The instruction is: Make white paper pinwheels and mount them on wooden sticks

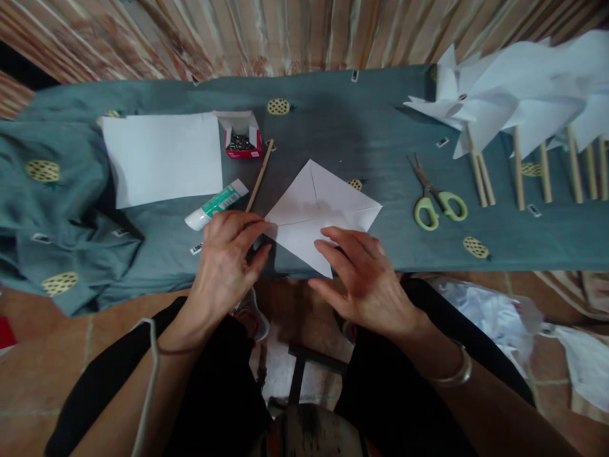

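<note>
A square white sheet of paper (311, 200) lies turned cornerwise at the table's front edge, with lines running in from its corners; whether they are cuts or creases I cannot tell. My left hand (228, 251) rests its fingertips on the left corner, its thumb apart and off the paper. Over the lower right part, my right hand (361, 273) has its fingers spread, fingertips at the sheet and thumb beyond its edge. Just past my left hand lie a thin wooden stick (261, 174) and a white-and-green glue stick (217, 204).
A stack of white paper (164, 158) lies left, beside an open red box (244, 143) of small dark metal pieces. Green-handled scissors (436, 200) lie right. Several white paper pinwheels (518, 89) on sticks fill the far right. The green cloth (328, 101) is rumpled at left.
</note>
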The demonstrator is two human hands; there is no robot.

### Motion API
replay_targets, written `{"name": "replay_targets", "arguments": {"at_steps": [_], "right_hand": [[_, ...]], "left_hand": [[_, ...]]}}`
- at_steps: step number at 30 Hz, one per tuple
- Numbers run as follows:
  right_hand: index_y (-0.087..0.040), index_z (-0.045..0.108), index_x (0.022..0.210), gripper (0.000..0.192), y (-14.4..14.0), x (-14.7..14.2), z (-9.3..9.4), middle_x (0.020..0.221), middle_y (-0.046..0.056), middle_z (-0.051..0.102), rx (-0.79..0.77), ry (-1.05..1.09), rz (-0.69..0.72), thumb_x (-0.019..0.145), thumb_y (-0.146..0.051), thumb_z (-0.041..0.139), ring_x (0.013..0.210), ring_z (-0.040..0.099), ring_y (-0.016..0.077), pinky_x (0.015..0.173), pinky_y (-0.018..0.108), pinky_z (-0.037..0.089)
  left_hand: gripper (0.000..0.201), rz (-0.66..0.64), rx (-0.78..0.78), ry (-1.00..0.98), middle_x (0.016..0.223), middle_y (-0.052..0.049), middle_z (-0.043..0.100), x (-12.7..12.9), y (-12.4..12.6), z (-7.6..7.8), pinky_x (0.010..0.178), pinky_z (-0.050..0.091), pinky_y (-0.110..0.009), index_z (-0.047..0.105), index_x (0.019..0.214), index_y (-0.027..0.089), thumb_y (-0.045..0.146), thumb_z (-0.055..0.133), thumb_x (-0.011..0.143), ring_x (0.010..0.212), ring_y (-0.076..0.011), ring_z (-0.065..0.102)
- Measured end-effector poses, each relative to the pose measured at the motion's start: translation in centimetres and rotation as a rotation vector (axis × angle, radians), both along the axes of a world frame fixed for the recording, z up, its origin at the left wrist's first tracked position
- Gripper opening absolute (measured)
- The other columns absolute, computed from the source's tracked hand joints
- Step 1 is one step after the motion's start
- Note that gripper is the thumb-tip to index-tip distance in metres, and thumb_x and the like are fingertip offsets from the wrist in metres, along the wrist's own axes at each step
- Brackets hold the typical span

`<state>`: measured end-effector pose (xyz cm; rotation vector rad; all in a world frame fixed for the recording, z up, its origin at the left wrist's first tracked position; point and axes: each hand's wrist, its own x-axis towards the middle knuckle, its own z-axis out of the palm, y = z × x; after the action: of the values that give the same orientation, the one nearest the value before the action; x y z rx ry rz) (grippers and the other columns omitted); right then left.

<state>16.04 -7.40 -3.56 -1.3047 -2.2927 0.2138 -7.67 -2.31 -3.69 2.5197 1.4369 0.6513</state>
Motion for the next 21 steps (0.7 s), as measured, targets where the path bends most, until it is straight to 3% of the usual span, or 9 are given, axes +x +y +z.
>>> {"name": "replay_targets", "arguments": {"at_steps": [8,15,21], "right_hand": [[-0.013,0.060,0.118,0.035,0.2,-0.5,-0.7,0.135,0.020,0.056,-0.017,-0.121,0.021,0.092,-0.037,0.058,0.121,0.051,0.0326,0.098,0.048,0.044],[-0.014,0.060,0.117,0.034,0.3,-0.5,-0.9,0.134,0.019,0.056,-0.019,-0.099,0.021,0.092,-0.037,0.059,0.123,0.049,0.0320,0.100,0.049,0.044],[-0.015,0.059,0.118,0.034,0.2,-0.4,-1.0,0.134,0.018,0.056,-0.024,-0.098,0.022,0.092,-0.036,0.058,0.123,0.050,0.0315,0.101,0.049,0.044]], "left_hand": [[0.013,0.066,0.038,0.027,0.095,-0.005,0.068,-1.1,0.5,0.3,0.081,0.052,-0.047,0.069,0.091,0.024,0.035,0.062,0.089,0.093,-0.0276,0.060],[0.021,0.077,0.034,0.002,0.104,-0.009,0.069,-0.9,0.4,0.2,0.085,0.052,-0.046,0.070,0.105,0.021,0.032,0.064,0.088,0.099,-0.0287,0.061],[0.014,0.165,-0.125,-0.171,0.096,-0.003,0.072,-0.2,0.2,0.9,0.084,0.055,-0.040,0.073,0.093,0.024,0.032,0.062,0.088,0.091,-0.0229,0.066]]}}
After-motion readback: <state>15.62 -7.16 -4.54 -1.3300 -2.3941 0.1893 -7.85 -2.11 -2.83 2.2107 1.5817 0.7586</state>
